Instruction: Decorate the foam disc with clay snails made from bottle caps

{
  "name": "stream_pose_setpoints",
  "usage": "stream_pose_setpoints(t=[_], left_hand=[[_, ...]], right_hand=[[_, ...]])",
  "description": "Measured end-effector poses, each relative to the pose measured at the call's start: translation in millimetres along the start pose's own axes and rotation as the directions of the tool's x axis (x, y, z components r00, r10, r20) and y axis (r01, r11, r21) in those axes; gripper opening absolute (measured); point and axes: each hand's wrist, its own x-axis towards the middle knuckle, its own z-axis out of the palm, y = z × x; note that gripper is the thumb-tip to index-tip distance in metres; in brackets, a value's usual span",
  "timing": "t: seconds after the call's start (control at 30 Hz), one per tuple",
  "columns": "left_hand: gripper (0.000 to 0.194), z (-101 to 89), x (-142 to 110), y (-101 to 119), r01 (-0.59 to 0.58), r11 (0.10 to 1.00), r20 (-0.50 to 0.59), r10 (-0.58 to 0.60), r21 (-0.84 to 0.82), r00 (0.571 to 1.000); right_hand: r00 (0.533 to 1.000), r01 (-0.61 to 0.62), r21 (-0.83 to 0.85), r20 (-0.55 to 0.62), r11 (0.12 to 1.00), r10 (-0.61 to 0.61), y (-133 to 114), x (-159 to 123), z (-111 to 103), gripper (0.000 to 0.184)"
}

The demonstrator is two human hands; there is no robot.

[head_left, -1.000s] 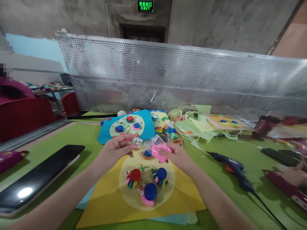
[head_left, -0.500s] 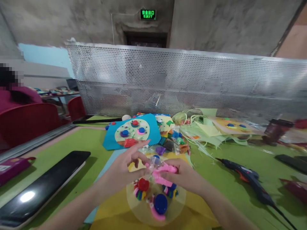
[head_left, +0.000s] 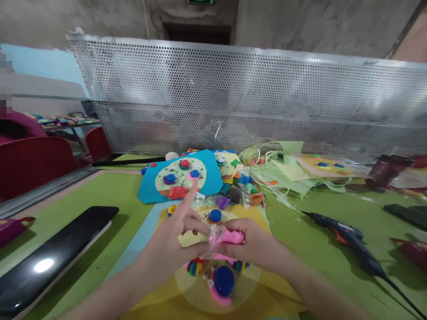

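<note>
Above a yellow craft sheet (head_left: pixel 156 291), both hands hold a clear wrapper with pink modelling clay (head_left: pixel 233 237) in it. My left hand (head_left: pixel 176 235) pinches the crinkled plastic between thumb and curled fingers, its index finger pointing up and away. Around the pink clay, my right hand (head_left: pixel 258 244) closes with thumb and fingers. Below them, a blue bottle cap (head_left: pixel 224 281) with a pink clay body lies on the sheet's pale round panel. Another blue cap (head_left: pixel 215 215) shows behind the hands. Striped clay pieces (head_left: pixel 193 268) are partly covered by the hands.
A blue card with a decorated oval (head_left: pixel 213 178) lies behind, beside bagged clay (head_left: pixel 222 203) and green paper strips (head_left: pixel 283 171). At right is a glue gun (head_left: pixel 347 235); at left, a long black glossy object (head_left: pixel 60 258). A perforated metal screen (head_left: pixel 187 98) stands across the back.
The wrapper and pink clay have been drawn closer together, with the left fingers now pinching the plastic. The clay looks more bunched in my right hand. The view has tilted down slightly.
</note>
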Motion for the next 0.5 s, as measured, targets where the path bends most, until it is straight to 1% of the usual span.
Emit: stream_pose_setpoints(t=[0.07, 0.13, 0.23, 0.27, 0.33, 0.37, 0.43, 0.47, 0.5], left_hand=[[0.094, 0.1, 0.5, -0.8, -0.017, 1.000, -0.021, 0.017, 0.002, 1.000], [0.090, 1.3, -0.1, -0.4, -0.052, 0.999, -0.065, 0.052, 0.002, 0.997], [0.083, 6.6, -3.4, 1.0, -0.081, 0.997, -0.103, 0.082, 0.011, 0.991], [0.082, 8.5, -4.6, 1.4, -0.078, 0.997, -0.113, 0.079, 0.011, 0.991], [0.084, 10.0, -5.0, 1.6, -0.057, 0.998, -0.149, 0.055, -0.005, 0.987], [0.086, 8.5, -3.7, 1.3, -0.037, 0.999, -0.188, 0.030, -0.036, 0.982], [0.091, 0.0, 2.7, -0.4, 0.009, 0.988, -0.304, -0.056, -0.156, 0.951], [0.092, -6.4, 7.3, -1.9, 0.022, 0.969, -0.387, -0.119, -0.247, 0.914], [0.086, -13.4, 12.2, -3.7, 0.016, 0.942, -0.465, -0.181, -0.336, 0.867]], right_hand=[[0.999, 0.022, 0.092, 0.038, 0.996, -0.025, 0.1, -0.3, 0.3, 0.014], [0.997, 0.035, 0.172, 0.057, 0.985, -0.046, 1.0, -0.6, 1.8, 0.020], [1.000, 0.019, 0.190, 0.014, 0.982, -0.022, 2.5, -0.1, 5.6, 0.025], [1.000, 0.013, 0.181, -0.007, 0.983, -0.012, 2.8, 0.4, 6.8, 0.025], [1.000, 0.012, 0.208, -0.011, 0.978, -0.010, 2.8, 1.6, 8.0, 0.025], [1.000, 0.008, 0.238, -0.014, 0.971, -0.005, 2.8, 2.3, 7.8, 0.024], [0.998, -0.001, 0.306, -0.056, 0.952, 0.019, 3.1, 4.0, 5.5, 0.026], [0.995, -0.008, 0.331, -0.093, 0.944, 0.041, 3.8, 5.0, 3.4, 0.028], [0.988, -0.013, 0.344, -0.138, 0.939, 0.064, 4.9, 6.1, 0.9, 0.030]])
